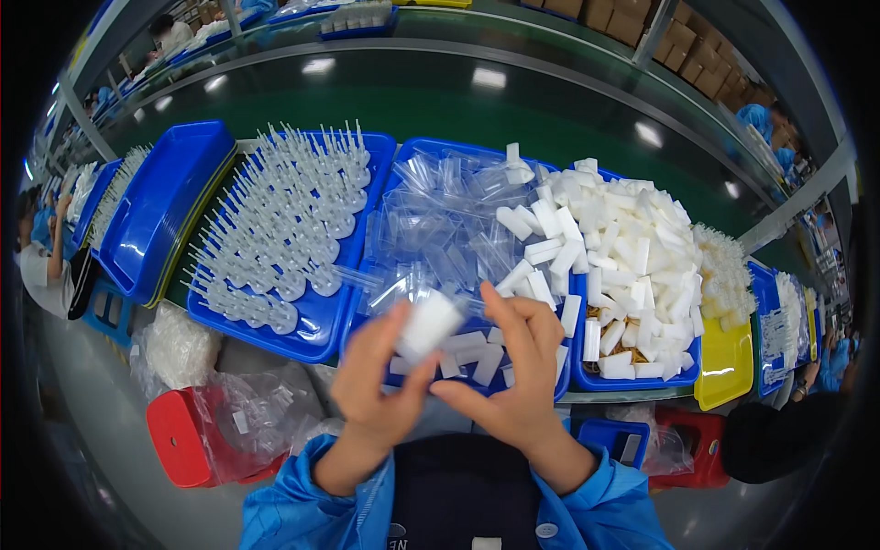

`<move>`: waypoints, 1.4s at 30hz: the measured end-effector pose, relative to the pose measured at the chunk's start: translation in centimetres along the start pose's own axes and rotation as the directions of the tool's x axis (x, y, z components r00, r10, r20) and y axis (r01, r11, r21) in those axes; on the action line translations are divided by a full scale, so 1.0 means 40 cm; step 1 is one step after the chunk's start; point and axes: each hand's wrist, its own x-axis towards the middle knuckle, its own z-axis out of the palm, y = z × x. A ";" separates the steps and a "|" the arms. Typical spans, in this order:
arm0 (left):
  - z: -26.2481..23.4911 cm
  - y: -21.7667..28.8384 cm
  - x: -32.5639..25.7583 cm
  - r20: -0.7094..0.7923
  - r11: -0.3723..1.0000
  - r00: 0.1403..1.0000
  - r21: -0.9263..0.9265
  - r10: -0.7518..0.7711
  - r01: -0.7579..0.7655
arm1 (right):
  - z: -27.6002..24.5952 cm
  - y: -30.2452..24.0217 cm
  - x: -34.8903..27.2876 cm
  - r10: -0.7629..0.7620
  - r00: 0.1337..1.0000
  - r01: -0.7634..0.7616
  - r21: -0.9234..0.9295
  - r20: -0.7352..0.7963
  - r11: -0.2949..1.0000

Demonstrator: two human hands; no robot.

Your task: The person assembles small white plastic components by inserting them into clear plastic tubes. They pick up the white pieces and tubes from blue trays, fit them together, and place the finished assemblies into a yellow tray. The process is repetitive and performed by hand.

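Observation:
My left hand (374, 390) holds a small white rectangular block (428, 324) between thumb and fingers, just above the near edge of a blue tray (411, 158) filled with clear plastic sleeves. My right hand (515, 380) is close beside it, fingers bent, fingertips near the block and a clear sleeve (396, 291); whether it grips anything I cannot tell. Blue sleeves cover both forearms.
A blue tray (316, 335) at left holds rows of grey stemmed parts. Another blue tray (632, 380) at right is heaped with white blocks (623, 247). A yellow tray (724, 367) lies further right. Red stools (179, 435) and plastic bags stand below. A green conveyor (513, 119) runs behind.

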 end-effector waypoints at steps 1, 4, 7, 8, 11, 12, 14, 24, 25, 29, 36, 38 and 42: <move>-0.030 -0.018 0.015 -0.065 0.998 0.997 0.018 -0.051 0.053 | 0.000 0.000 0.013 0.013 0.999 -0.016 0.097 0.034 0.995; -0.082 -0.058 0.032 -0.207 0.880 0.924 -0.425 -0.322 0.212 | 0.023 0.020 0.051 -0.146 0.984 0.151 -0.036 0.106 0.988; -0.118 -0.054 0.039 -0.174 0.814 0.902 -0.521 -0.395 0.256 | 0.071 0.002 0.089 -0.224 0.955 0.248 -0.107 0.195 0.963; -0.123 -0.060 0.039 -0.176 0.818 0.905 -0.518 -0.388 0.250 | 0.091 0.001 0.093 -0.259 0.940 0.298 -0.161 0.224 0.941; -0.134 -0.077 0.044 -0.150 0.759 0.883 -0.587 -0.444 0.282 | 0.137 -0.007 0.100 -0.238 0.942 0.297 -0.261 0.235 0.918; -0.144 -0.078 0.040 -0.117 0.687 0.850 -0.650 -0.513 0.325 | 0.138 -0.009 0.100 -0.217 0.949 0.276 -0.268 0.230 0.923; -0.151 -0.087 0.031 -0.081 0.666 0.843 -0.655 -0.532 0.358 | 0.123 -0.010 0.097 -0.172 0.961 0.230 -0.282 0.217 0.931; -0.077 -0.040 0.035 0.008 0.671 0.908 -0.671 -0.420 0.316 | -0.005 0.042 0.054 0.117 0.983 -0.183 0.650 0.143 0.737; -0.071 -0.037 0.033 0.021 0.682 0.913 -0.658 -0.408 0.320 | -0.016 0.047 0.045 0.107 0.980 -0.189 0.644 0.165 0.741; -0.050 -0.011 0.023 0.121 0.676 0.931 -0.656 -0.344 0.335 | -0.081 0.048 0.047 0.082 0.983 -0.136 0.350 0.165 0.927; -0.006 0.034 0.023 0.263 0.757 0.946 -0.574 -0.191 0.312 | -0.112 0.082 0.017 0.270 0.962 -0.223 0.674 0.035 0.705; -0.001 0.040 0.023 0.276 0.760 0.945 -0.573 -0.174 0.307 | -0.118 0.090 0.017 0.239 0.969 -0.213 0.681 0.058 0.700; 0.006 0.048 0.020 0.303 0.763 0.944 -0.577 -0.132 0.292 | -0.118 0.087 0.018 0.234 0.969 -0.225 0.682 0.082 0.695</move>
